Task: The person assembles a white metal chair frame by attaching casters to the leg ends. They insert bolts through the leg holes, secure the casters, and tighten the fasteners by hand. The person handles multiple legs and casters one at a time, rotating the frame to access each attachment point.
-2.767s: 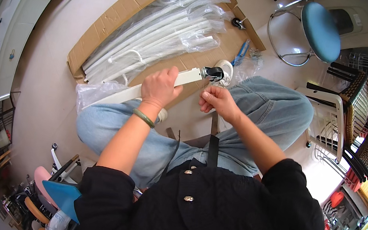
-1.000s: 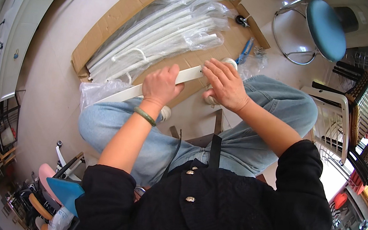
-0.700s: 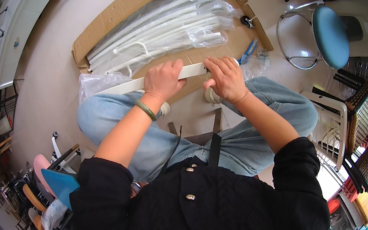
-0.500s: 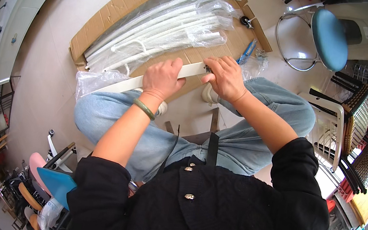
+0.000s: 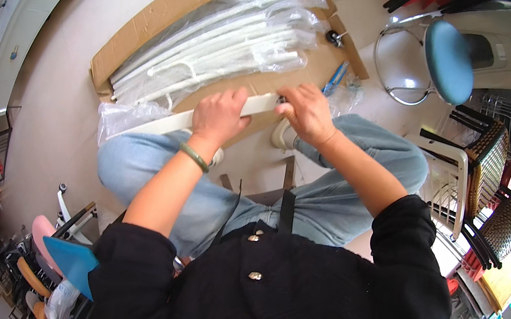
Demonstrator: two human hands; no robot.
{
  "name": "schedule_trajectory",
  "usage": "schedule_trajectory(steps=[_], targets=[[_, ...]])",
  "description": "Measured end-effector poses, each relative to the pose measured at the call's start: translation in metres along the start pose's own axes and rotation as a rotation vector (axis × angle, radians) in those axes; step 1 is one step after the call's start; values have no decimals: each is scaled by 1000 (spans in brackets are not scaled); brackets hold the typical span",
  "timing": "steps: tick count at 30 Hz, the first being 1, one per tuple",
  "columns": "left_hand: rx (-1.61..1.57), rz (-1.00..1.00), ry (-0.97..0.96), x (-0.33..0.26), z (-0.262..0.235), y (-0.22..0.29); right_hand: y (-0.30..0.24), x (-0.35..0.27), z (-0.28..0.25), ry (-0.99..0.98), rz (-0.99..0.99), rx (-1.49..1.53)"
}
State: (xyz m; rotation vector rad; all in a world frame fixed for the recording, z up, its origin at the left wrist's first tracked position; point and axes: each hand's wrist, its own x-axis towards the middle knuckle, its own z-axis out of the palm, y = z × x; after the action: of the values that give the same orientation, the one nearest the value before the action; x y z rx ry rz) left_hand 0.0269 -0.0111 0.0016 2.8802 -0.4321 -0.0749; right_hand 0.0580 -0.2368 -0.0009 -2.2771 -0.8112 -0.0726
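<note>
A flat white bar (image 5: 261,103) lies slanted above my knees, its left part over plastic wrap near my left knee. My left hand (image 5: 219,114) is closed round the bar near its right end. At that end, the fingers of my right hand (image 5: 307,110) are closed on a small dark fitting (image 5: 281,99), mostly hidden by the fingers; its exact kind does not show. Just beyond my hands, several white tubes (image 5: 220,44) in clear plastic lie in an open flat cardboard box (image 5: 176,3).
A black caster (image 5: 335,38) and a blue-handled tool (image 5: 335,77) lie at the box's right side, beside a clear plastic bag (image 5: 350,95). A blue round stool (image 5: 448,62) stands far right, near stacked woven chairs (image 5: 489,163). A white cabinet (image 5: 28,30) is at the left.
The whole view has shifted slightly. My right fingers have changed their hold a little at the bar's end; my left hand keeps its grip on the bar.
</note>
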Motion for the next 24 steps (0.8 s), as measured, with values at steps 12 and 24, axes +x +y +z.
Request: schedule_trajectory(steps=[12, 24], targets=[[33, -5, -10, 1, 0, 2, 1, 4, 6, 133, -236, -169], [10, -36, -9, -4, 3, 0, -21, -5, 13, 304, -75, -122]])
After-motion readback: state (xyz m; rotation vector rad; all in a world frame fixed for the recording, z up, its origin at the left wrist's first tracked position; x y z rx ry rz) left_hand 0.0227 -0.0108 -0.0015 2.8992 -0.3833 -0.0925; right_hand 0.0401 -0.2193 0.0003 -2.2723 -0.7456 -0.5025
